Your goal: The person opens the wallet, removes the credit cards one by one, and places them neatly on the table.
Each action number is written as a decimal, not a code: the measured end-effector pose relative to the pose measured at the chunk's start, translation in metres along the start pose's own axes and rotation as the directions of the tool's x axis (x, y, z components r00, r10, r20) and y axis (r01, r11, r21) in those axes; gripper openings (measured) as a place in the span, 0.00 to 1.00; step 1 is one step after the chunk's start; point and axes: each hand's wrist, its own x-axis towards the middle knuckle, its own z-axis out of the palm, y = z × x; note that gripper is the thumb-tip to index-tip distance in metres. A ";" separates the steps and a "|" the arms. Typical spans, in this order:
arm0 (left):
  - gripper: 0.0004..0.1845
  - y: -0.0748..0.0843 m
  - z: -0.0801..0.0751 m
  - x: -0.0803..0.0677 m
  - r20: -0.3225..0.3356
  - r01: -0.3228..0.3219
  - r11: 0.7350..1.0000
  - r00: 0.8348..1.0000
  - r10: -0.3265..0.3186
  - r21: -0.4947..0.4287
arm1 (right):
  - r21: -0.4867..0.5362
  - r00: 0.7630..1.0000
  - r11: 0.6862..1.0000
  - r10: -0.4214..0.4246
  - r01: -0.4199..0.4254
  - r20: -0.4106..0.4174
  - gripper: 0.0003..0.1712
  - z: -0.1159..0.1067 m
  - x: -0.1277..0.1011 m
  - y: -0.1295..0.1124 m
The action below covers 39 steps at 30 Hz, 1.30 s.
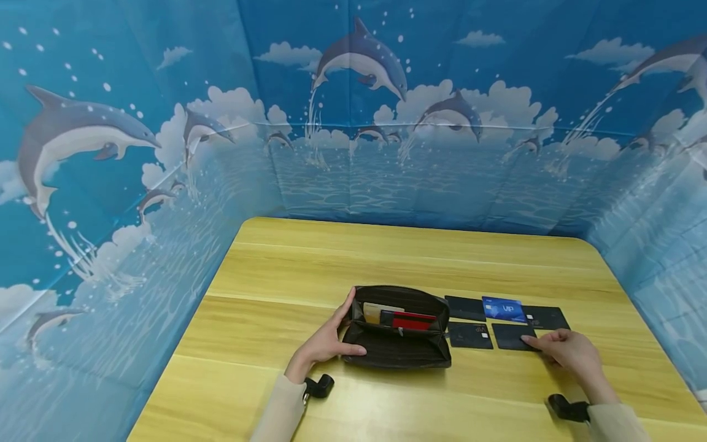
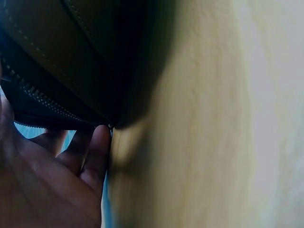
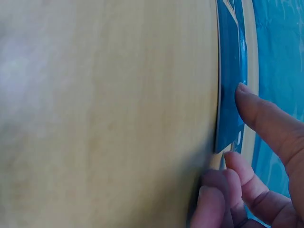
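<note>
A dark zip-around wallet (image 1: 396, 356) lies open, with a gold card (image 1: 372, 313) and a red card (image 1: 411, 320) in its inner slots. My left hand (image 1: 327, 341) holds the wallet's left end, thumb along the front flap and fingers at the back panel; the left wrist view shows fingertips beside the zip's end. To the right of the wallet, my right hand (image 1: 571, 353) presses a straight fingertip on the right part of a plain black card (image 1: 509, 335). Its other fingers curl beneath, as the right wrist view shows.
Left of that card lies a black VIP card (image 1: 469, 335), close to the wallet. Behind them are another black card (image 1: 465, 308), a blue card (image 1: 502, 309) and a black chip card (image 1: 547, 318). A dolphin-print curtain (image 1: 353, 172) surrounds the wooden table (image 1: 265, 270).
</note>
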 end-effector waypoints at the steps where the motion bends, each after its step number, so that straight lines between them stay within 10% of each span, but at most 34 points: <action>1: 0.62 0.000 0.000 0.000 0.001 0.000 1.000 1.000 0.000 -0.002 | -0.025 1.000 1.000 -0.014 0.013 -0.014 0.39 0.000 -0.001 -0.003; 10: 0.62 0.001 0.000 0.000 0.000 0.009 1.000 1.000 -0.009 0.000 | -0.083 0.953 0.954 -0.294 0.288 -0.079 0.34 0.007 -0.010 -0.042; 21: 0.62 0.000 0.000 0.001 0.001 0.010 1.000 1.000 -0.010 -0.010 | 0.100 0.809 0.806 -0.588 0.583 0.024 0.22 0.026 -0.032 -0.116; 29: 0.62 0.007 -0.001 0.000 0.020 0.026 1.000 0.999 -0.026 -0.001 | 0.244 0.717 0.726 -0.683 0.643 0.142 0.17 0.041 -0.047 -0.156; 39: 0.61 0.042 -0.003 -0.009 0.044 0.029 0.999 0.999 -0.030 0.027 | 0.120 0.579 0.614 -0.781 0.780 0.233 0.09 0.058 -0.058 -0.176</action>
